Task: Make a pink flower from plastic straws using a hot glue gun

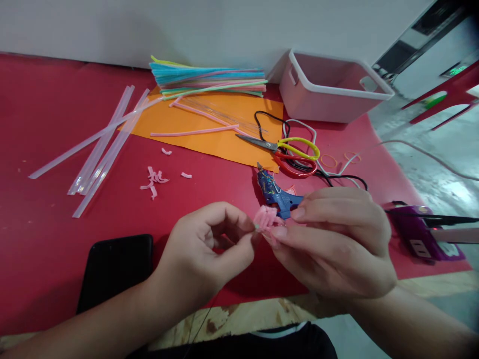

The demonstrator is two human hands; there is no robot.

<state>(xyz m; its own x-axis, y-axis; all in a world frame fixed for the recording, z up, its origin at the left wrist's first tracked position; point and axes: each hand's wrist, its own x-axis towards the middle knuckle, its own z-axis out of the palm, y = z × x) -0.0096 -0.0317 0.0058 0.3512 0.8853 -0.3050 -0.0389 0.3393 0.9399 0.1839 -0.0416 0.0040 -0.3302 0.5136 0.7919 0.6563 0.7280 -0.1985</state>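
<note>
Pink chenille-stem piece point(265, 217) hung pinched between both hands over the red surface point(209, 187), near its front edge. The left hand point(209, 244) gripped one end between thumb and forefinger; the right hand point(337, 244) held the opposite side in its fingertips. From there, a blue glue gun point(268, 187) lay toward one o'clock, scissors point(277, 146) just beyond, pink clippings point(152, 177) around ten, a black phone point(116, 269) past eight.

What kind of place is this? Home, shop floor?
Looks like a craft workspace; whether home or workshop, I can't tell. Signs: a bundle of colored fuzzy stems, a blue glue gun and scissors on a red tabletop.
</note>
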